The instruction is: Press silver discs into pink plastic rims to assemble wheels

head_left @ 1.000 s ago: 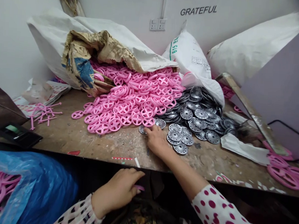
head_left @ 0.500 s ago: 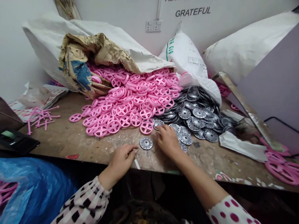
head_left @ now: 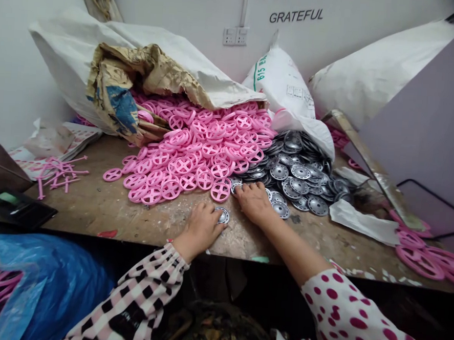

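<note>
My left hand (head_left: 202, 226) rests at the front of the table, its fingers and thumb closed about the edge of a silver-grey toy wheel cover (head_left: 223, 216) that lies flat. Part of that disc is hidden beneath the fingers. My right hand (head_left: 254, 202) is at the near edge of the grey pile, fingers curled over another wheel cover (head_left: 235, 185), mostly covered by the hand. Behind and to the right spreads the heap of grey wheel covers (head_left: 299, 172). Left of it lies a big heap of pink toy wheel rings (head_left: 189, 165) with crossed spokes.
A torn white sack (head_left: 65, 52) spills the pink rings. Another sack (head_left: 286, 81) stands behind the grey heap. Pink sticks (head_left: 59, 175) and a dark device (head_left: 19, 208) lie at left. A blue bag (head_left: 66, 283) is below the table edge. Larger pink rings (head_left: 421, 259) lie at right.
My left hand has moved right and forward onto the lone grey wheel cover. My right hand has shifted slightly, its fingers now over a wheel cover by the pile. The view has tilted a little.
</note>
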{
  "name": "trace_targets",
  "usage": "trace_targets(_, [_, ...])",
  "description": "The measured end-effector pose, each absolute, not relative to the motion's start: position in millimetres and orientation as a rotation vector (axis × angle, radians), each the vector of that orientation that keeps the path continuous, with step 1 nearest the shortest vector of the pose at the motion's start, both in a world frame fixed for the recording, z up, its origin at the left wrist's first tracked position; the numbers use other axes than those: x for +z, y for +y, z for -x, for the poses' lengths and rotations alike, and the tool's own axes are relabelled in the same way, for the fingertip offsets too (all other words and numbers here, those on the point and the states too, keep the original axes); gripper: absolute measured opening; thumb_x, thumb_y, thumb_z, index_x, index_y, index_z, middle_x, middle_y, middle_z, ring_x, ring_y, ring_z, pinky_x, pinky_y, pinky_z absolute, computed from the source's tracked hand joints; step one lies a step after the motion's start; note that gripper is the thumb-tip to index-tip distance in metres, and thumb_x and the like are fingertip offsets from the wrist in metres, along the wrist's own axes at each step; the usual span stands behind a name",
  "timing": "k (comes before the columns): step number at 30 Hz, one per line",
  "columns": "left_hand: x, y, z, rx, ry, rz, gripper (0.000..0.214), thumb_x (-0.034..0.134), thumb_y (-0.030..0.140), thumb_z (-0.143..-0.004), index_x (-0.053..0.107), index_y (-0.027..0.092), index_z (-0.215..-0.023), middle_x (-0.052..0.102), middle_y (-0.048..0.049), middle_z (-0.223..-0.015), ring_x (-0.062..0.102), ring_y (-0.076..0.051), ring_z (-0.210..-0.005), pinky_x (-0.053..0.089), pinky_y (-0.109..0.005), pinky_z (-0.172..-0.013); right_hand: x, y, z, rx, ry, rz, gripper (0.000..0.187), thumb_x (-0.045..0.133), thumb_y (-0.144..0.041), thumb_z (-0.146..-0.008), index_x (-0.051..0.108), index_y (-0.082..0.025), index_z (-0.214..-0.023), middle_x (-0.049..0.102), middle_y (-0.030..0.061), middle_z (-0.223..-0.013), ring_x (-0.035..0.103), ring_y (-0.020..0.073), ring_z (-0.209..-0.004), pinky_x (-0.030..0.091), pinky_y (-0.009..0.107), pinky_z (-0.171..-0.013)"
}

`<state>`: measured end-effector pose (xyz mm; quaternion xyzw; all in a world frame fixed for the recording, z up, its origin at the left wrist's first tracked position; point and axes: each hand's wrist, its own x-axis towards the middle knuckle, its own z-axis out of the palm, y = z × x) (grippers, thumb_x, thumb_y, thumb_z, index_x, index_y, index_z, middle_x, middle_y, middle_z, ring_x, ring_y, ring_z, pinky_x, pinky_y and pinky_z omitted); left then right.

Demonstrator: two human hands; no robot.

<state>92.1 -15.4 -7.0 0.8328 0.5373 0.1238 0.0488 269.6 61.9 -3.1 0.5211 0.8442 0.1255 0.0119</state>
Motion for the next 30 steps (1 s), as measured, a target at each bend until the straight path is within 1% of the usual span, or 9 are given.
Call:
trace_targets(5, [-12,-20,-84,0.502,1.543,-2.584,0.033,0.043,0.033,-0.094,0.066,0.014,-0.109,0.069,-0.0134,-0.094,0.06,-0.027,-0.089,0.046,-0.042,-0.084,1,70,-276,0.352,2.664,-1.619,0.04,0.035,-0.015,-0.094,0.05,-0.012,-0.131,0.07,0.0137,-0.091,0.064,0.0253,-0.086,0.035,0.037,-0.083])
trace_targets(11, [-25,-20,-65,1.101,1.613,-1.79,0.034,0.045,0.033,-0.09,0.069,0.016,-0.105,0.072,-0.0111,-0.102,0.066,-0.024,-0.094,0.05,-0.034,-0.082,4,68,-281,0.102,2.683,-2.138,0.037,0.039,-0.019,-0.092,0.056,-0.016,-0.125,0.071,0.0122,-0.096,0.065,0.0239,-0.08,0.038,0.031,-0.067])
trace_targets(13, [-25,-19,-62,1.211,1.571,-1.411,0.034,0.051,0.041,-0.085,0.071,0.015,-0.096,0.073,-0.0087,-0.092,0.067,-0.022,-0.083,0.052,-0.031,-0.072,2,56,-276,-0.356,2.833,-2.423,0.033,0.046,-0.026,-0.09,0.059,-0.019,-0.119,0.07,0.0078,-0.089,0.063,0.0212,-0.075,0.039,0.03,-0.065])
trace_targets(15, [-22,-19,-63,1.236,1.457,-1.083,0.037,0.059,0.048,-0.077,0.069,0.015,-0.09,0.071,-0.0054,-0.077,0.065,-0.019,-0.066,0.052,-0.028,-0.06,-1,40,-266,-1.112,2.951,-2.518,0.032,0.053,-0.033,-0.085,0.061,-0.018,-0.112,0.067,0.0034,-0.079,0.059,0.0181,-0.069,0.04,0.028,-0.063])
trace_targets(18, [-12,-22,-69,1.213,1.295,-0.774,0.041,0.069,0.052,-0.067,0.065,0.015,-0.085,0.069,-0.0031,-0.07,0.063,-0.015,-0.057,0.051,-0.026,-0.055,-4,15,-246,-2.222,2.793,-2.24,0.034,0.065,-0.04,-0.075,0.063,-0.017,-0.1,0.061,-0.0001,-0.071,0.056,0.015,-0.065,0.043,0.026,-0.062])
trace_targets(20, [-7,-25,-73,1.188,1.245,-0.712,0.041,0.071,0.05,-0.066,0.064,0.015,-0.085,0.07,-0.004,-0.073,0.064,-0.015,-0.059,0.052,-0.026,-0.056,-6,5,-236,-2.569,2.601,-2.109,0.035,0.07,-0.041,-0.071,0.064,-0.017,-0.096,0.062,-0.0001,-0.073,0.056,0.0143,-0.066,0.044,0.027,-0.064])
trace_targets(23, [-5,-30,-71,1.195,1.319,-0.878,0.037,0.064,0.05,-0.075,0.066,0.015,-0.089,0.071,-0.0053,-0.078,0.066,-0.017,-0.065,0.053,-0.028,-0.06,-9,6,-236,-2.651,2.479,-2.181,0.038,0.073,-0.04,-0.068,0.065,-0.016,-0.097,0.059,-0.0022,-0.068,0.054,0.0129,-0.063,0.043,0.027,-0.062])
trace_targets(26, [-9,-35,-62,1.249,1.524,-1.475,0.031,0.051,0.04,-0.088,0.068,0.018,-0.102,0.072,-0.0082,-0.096,0.066,-0.022,-0.089,0.052,-0.035,-0.081,-14,19,-247,-2.468,2.476,-2.386,0.043,0.073,-0.041,-0.065,0.066,-0.015,-0.099,0.056,-0.0035,-0.062,0.051,0.0124,-0.057,0.041,0.026,-0.058])
trace_targets(30, [-16,-43,-55,0.825,1.53,-2.288,0.032,0.044,0.029,-0.093,0.066,0.019,-0.115,0.069,-0.0121,-0.11,0.061,-0.027,-0.104,0.045,-0.045,-0.095,-24,39,-253,-2.076,2.52,-2.545,0.034,0.064,-0.043,-0.068,0.063,-0.014,-0.086,0.064,0.0037,-0.074,0.057,0.016,-0.065,0.044,0.028,-0.061])
